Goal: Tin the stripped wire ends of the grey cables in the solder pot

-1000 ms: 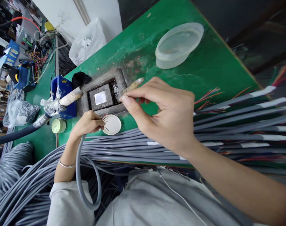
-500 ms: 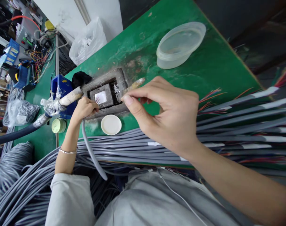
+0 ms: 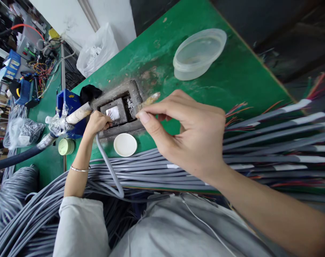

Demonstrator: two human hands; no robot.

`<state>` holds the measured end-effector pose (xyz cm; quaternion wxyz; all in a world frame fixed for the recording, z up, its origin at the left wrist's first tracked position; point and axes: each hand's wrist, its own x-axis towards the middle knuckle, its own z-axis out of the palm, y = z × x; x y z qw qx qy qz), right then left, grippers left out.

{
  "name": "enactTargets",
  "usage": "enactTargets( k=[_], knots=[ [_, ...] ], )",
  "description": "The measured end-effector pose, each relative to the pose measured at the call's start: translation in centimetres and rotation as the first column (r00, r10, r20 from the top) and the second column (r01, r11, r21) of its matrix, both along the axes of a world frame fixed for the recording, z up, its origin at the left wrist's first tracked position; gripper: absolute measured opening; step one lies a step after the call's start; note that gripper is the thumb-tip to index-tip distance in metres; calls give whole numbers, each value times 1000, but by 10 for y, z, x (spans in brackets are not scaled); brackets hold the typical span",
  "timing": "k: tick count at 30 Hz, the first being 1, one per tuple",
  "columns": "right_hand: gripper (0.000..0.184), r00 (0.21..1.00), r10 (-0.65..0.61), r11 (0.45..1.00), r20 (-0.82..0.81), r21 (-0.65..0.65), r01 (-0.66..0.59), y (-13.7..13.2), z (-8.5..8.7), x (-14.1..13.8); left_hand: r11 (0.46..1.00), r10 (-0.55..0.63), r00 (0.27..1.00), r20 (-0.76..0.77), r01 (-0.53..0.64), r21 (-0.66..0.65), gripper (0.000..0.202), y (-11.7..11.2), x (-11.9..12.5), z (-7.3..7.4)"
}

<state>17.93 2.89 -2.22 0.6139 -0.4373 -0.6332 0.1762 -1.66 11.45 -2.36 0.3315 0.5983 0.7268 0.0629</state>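
Note:
My left hand [image 3: 98, 122] is closed around the end of a grey cable [image 3: 109, 162]. Thin bare wire ends [image 3: 109, 113] stick out past its fingers, at the bright silvery surface [image 3: 113, 112] in the small block of a grimy metal pot [image 3: 135, 93]. I cannot tell whether they touch it. Nearer to me, my right hand [image 3: 185, 130] has thumb and forefinger pinched together; what they hold, if anything, is too small to make out. Just behind those fingertips shows a stained yellowish-brown stick [image 3: 151, 99], apparently at the pot's right end.
A white round lid [image 3: 125, 145] sits before the pot, a clear plastic tub [image 3: 196, 57] behind right. Left are a taped duct pipe [image 3: 78, 113], a blue bin [image 3: 66, 98] and a green jar [image 3: 66, 146]. Bundled grey cables [image 3: 151, 167] line the front edge.
My left hand has lowered the wire ends slightly at the silvery surface, and the cable's hanging part has swung right. My right hand keeps its pinch. The whole view has shifted a little.

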Motion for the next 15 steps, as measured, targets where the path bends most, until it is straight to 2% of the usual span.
enactTargets(
  k=[2, 7, 11, 15],
  knots=[
    [14, 1000, -5, 1000, -3, 3, 5, 1, 0, 0, 1000, 3, 999, 44, -3, 5, 21, -11, 3, 12],
    [13, 1000, 0, 998, -4, 56, 0, 1, -3, -4, 984, 43, 966, 254, -84, 155, 26, -56, 6, 38],
    [9, 999, 49, 993, -22, 104, -46, 0, -5, -10, 960, 67, 920, 386, -165, 226, 32, -91, 12, 39],
    [10, 980, 180, 979, 83, 81, -187, -1, -10, -16, 961, 38, 826, 563, -186, 207, 37, -114, 22, 30]
  ],
)
